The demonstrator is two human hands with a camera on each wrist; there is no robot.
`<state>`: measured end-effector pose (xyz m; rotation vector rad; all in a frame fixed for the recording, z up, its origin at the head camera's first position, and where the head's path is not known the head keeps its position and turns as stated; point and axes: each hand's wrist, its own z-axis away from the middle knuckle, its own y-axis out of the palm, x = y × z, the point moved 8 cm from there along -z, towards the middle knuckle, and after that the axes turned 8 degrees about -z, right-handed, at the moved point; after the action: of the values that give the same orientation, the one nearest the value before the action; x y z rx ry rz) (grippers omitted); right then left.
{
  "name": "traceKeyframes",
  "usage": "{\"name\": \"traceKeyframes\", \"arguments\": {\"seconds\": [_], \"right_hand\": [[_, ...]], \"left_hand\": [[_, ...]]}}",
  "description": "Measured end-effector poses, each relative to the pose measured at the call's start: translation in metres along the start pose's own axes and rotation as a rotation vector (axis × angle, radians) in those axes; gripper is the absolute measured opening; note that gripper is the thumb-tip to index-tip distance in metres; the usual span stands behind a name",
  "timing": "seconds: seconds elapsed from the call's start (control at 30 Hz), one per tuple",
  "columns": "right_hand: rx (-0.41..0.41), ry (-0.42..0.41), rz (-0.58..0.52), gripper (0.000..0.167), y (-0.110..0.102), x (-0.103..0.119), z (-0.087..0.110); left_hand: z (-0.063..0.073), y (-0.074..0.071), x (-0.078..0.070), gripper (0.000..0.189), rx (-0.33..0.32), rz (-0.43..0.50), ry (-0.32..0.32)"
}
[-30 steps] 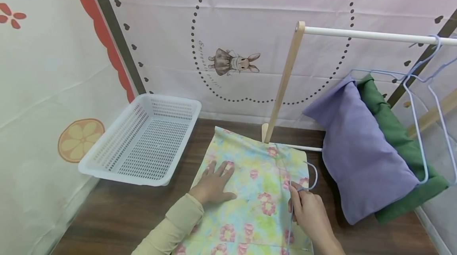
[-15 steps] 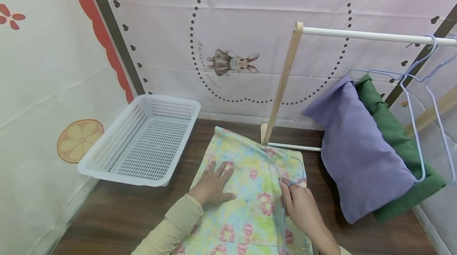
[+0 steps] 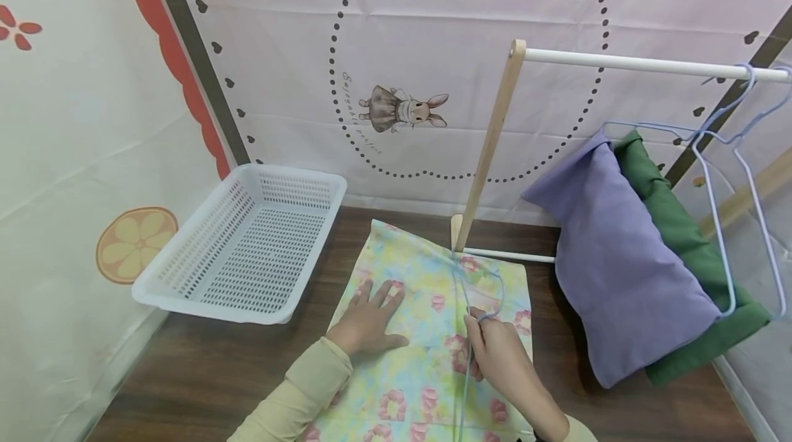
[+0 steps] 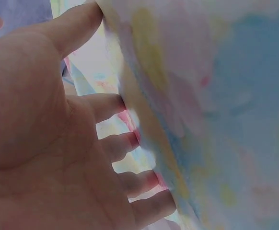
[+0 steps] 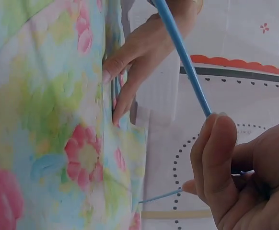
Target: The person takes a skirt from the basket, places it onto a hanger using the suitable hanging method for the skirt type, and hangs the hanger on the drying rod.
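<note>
A floral cloth [image 3: 427,322] in yellow, blue and pink lies spread over the dark brown surface. My left hand [image 3: 370,322] rests on its left part, fingers spread; in the left wrist view the fingertips of that hand [image 4: 72,129] press on the fabric. Over the right half of the cloth, my right hand [image 3: 504,356] grips a blue clothes hanger [image 3: 502,291] near the base of its hook. The hanger's long thin bar runs toward me across the floral print. In the right wrist view the curled fingers [image 5: 216,158] hold this blue bar.
A white perforated basket [image 3: 210,308] stands at the left. Behind the cloth rises a rack with a wooden post [image 3: 491,146] and white rail [image 3: 625,61]. Blue hangers [image 3: 711,201] hang there, beside a purple cloth [image 3: 625,270] and a green cloth [image 3: 671,222]. A printed curtain [image 3: 421,29] backs everything.
My right hand has moved left with the hanger, from the cloth's right edge to farther over the cloth. My left hand has stayed in place.
</note>
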<state>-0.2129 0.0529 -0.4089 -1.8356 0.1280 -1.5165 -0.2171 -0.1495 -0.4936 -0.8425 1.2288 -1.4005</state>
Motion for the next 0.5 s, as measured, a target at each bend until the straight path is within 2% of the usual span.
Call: {"name": "traceKeyframes", "arguments": {"seconds": [0.17,0.33,0.5], "right_hand": [[-0.030,-0.044,-0.004,0.051,0.003,0.007,-0.009],[-0.057,-0.071,0.040,0.054,0.010,0.011,-0.021],[-0.040,-0.077,0.009,0.053,0.017,0.015,-0.018]], "left_hand": [[-0.001,0.000,0.000,0.089,-0.011,-0.003,0.008],[0.001,-0.001,0.000,0.088,-0.012,-0.012,0.004],[0.004,-0.003,-0.001,0.088,-0.016,0.003,0.013]]}}
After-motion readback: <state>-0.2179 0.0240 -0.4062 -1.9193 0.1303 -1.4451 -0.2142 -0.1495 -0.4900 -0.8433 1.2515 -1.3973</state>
